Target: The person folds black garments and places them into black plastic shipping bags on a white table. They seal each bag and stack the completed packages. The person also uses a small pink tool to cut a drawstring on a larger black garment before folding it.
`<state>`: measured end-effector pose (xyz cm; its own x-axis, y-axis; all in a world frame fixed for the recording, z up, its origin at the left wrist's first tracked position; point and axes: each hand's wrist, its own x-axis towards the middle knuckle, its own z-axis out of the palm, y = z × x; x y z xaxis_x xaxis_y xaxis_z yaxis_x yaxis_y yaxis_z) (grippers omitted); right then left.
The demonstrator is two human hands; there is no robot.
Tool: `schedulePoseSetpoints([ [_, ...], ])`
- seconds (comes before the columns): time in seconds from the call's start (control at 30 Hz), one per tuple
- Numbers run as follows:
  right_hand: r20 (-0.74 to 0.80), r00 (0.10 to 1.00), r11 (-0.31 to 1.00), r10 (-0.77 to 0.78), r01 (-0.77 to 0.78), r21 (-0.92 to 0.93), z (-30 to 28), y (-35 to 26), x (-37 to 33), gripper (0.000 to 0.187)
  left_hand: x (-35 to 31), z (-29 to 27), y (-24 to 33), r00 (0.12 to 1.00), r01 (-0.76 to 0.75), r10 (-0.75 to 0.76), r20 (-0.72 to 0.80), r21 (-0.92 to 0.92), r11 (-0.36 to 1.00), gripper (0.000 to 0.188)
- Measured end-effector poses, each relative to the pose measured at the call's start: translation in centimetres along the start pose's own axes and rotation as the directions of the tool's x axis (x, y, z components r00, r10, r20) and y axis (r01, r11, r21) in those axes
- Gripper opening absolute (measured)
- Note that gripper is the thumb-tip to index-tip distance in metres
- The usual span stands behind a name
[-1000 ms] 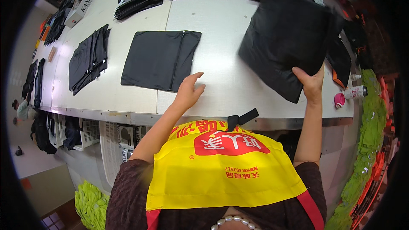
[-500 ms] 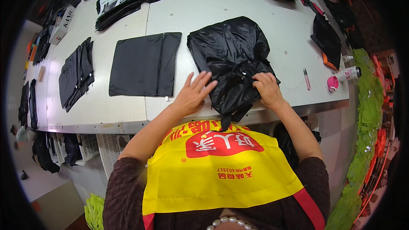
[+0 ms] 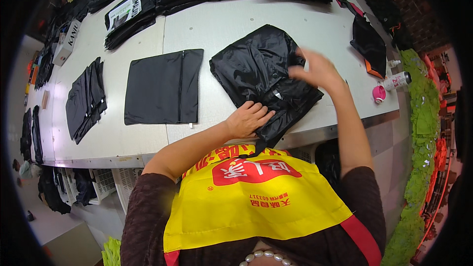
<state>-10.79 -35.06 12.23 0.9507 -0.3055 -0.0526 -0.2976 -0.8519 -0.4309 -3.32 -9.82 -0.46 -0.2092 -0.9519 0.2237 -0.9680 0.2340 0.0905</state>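
The left hand [image 3: 248, 120] lies on the near left part of the cloth [image 3: 258, 64], fingers extended and almost together; the right hand [image 3: 320, 70], blurred, is at its right side with thumb and fingers parted, and whether it grips any fabric I cannot tell. The cloth is black, thin and glossy, creased all over, roughly four-cornered and set askew, with a small whitish patch [image 3: 278, 94] near its middle. It lies on the pale surface [image 3: 212, 27], at the near edge, just in front of the yellow apron [image 3: 256, 212]. To its left, apart, is a flat black pouch [image 3: 153, 88] with a lengthwise zip, then a fanned black stack [image 3: 86, 101]. Rightward stand out a bottle [image 3: 397, 81] and pink cap [image 3: 378, 94].
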Motion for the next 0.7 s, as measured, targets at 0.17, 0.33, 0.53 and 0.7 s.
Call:
schedulePoseSetpoints([
  [0.17,-0.342,0.82,0.787,0.459,-0.554,-0.272,12.0,1.0,3.5,0.102,3.3,0.5,2.3,0.999,0.033,-0.035,0.035,0.078,0.996,0.093],
  [0.33,-0.456,0.845,0.905,0.281,-0.391,-0.167,12.9,0.9,2.4,0.092,1.3,0.3,1.4,0.988,-0.098,0.099,-0.121,0.014,0.995,0.077],
  [0.53,-0.227,0.864,0.891,0.45,-0.45,0.055,11.1,0.7,3.0,0.079,-4.5,2.6,-3.2,0.948,0.25,-0.192,-0.253,0.223,0.942,0.065],
  [0.7,0.229,0.833,0.854,0.503,-0.519,0.012,9.0,4.1,5.4,0.089,-1.2,1.9,-6.5,0.958,0.228,-0.186,-0.22,0.185,0.956,0.055],
])
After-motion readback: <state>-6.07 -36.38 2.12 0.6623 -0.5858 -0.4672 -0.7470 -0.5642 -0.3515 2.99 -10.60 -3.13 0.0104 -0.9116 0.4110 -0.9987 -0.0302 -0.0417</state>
